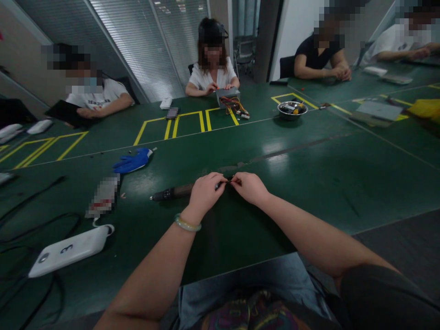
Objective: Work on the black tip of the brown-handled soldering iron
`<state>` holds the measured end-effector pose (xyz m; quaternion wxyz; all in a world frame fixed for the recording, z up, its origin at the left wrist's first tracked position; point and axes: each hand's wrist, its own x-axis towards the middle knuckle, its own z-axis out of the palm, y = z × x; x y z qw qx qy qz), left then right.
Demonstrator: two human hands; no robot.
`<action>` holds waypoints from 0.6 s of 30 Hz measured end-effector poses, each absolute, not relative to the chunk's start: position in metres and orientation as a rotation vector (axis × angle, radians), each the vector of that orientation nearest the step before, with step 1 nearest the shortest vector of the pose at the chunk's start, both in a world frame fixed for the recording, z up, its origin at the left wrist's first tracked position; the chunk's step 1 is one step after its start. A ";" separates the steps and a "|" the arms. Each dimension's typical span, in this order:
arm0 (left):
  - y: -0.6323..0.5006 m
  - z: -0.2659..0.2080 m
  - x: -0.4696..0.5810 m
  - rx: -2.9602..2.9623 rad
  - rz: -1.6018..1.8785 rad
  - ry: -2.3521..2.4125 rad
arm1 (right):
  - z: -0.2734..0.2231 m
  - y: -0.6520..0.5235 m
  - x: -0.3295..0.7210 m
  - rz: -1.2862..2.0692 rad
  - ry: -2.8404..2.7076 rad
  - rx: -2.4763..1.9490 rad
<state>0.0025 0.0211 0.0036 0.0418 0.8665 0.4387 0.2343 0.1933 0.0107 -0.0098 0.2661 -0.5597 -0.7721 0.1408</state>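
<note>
My left hand [207,192], with a bracelet [187,223] at its wrist, is closed in a pinch above the green table. Close beside it, my right hand [251,189] is closed in a pinch too. Between the fingertips shows something small and dark, too small to name. An electric screwdriver [172,193] lies on the table, its tip pointing left. Its back part is hidden by my left hand, and I cannot tell whether the fingers touch it.
To the left lie a blue glove [134,161], a white power bank [70,251] and black cables [62,220]. A metal bowl [292,111] of small parts stands farther back. Across the table, a person handles a grey box with coloured wires [229,97]; several others sit nearby.
</note>
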 end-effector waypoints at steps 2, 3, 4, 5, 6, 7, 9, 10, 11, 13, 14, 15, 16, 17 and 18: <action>0.021 0.004 0.002 2.653 0.714 1.348 | -0.010 0.011 0.194 0.403 -2.079 -1.498; 0.021 0.004 0.002 2.653 0.713 1.350 | -0.010 0.011 0.194 0.413 -2.077 -1.497; 0.021 0.005 0.002 2.652 0.711 1.352 | -0.011 0.011 0.194 0.421 -2.075 -1.499; 0.021 0.005 0.002 2.649 0.709 1.353 | -0.010 0.011 0.194 0.429 -2.074 -1.504; 0.021 0.005 0.003 2.646 0.707 1.355 | -0.010 0.011 0.194 0.434 -2.070 -1.511; 0.022 0.006 0.003 2.640 0.706 1.358 | -0.010 0.011 0.194 0.439 -2.065 -1.519; 0.022 0.006 0.004 2.629 0.708 1.363 | -0.010 0.011 0.192 0.441 -2.051 -1.535; 0.022 0.006 0.005 2.625 0.708 1.362 | -0.010 0.011 0.192 0.438 -2.044 -1.546; 0.022 0.006 0.005 2.623 0.708 1.359 | -0.009 0.011 0.191 0.433 -2.036 -1.558; 0.021 0.006 0.006 2.624 0.708 1.357 | -0.009 0.011 0.189 0.417 -2.022 -1.579; 0.021 0.006 0.006 2.624 0.708 1.359 | -0.010 0.011 0.189 0.406 -2.017 -1.587; 0.021 0.006 0.006 2.624 0.709 1.364 | -0.010 0.011 0.188 0.398 -2.012 -1.593; 0.020 0.006 0.006 2.622 0.711 1.368 | -0.010 0.011 0.188 0.398 -2.008 -1.596; 0.020 0.006 0.006 2.621 0.712 1.372 | -0.010 0.012 0.188 0.406 -2.005 -1.599; 0.020 0.006 0.006 2.620 0.714 1.375 | -0.010 0.012 0.189 0.422 -2.003 -1.598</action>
